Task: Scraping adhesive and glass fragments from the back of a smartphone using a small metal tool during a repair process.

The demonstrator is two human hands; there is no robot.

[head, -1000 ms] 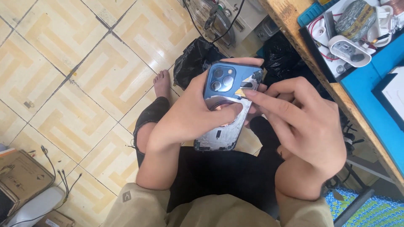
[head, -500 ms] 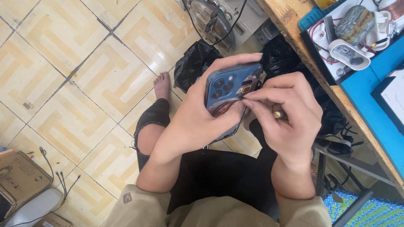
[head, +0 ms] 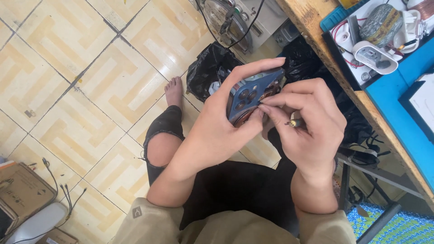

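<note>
The blue phone (head: 253,92) sits up in front of the person, above the lap, tilted with its back panel and cluster of round camera lenses facing the camera. The left hand (head: 221,122) wraps around it from below and the left: fingers curl over the top edge, thumb presses along the lower edge, a firm closed grip on the phone body. Right beside it, the right hand (head: 312,122) is curled in tight, fingers bunched together, pinching a small slim tool (head: 294,122) with a brass-coloured tip showing between the fingers. Its fingertips touch the phone's right edge, right where the copper-brown inside of the phone peeks out; whether the tool's point is in the phone I cannot tell, the fingers hide it.

Below the hands, the person sits in black trousers with a torn left knee (head: 162,147), a bare foot (head: 174,90) resting on the yellow patterned floor tiles (head: 90,81). Just behind the phone lies a black plastic bag (head: 205,70). Off to the right runs a wooden workbench edge (head: 325,49) with a blue mat (head: 398,99) and a tray (head: 332,20) of white parts and red wires. At lower left, a cardboard box (head: 20,192) and loose black cables (head: 63,194) lie on the floor.
</note>
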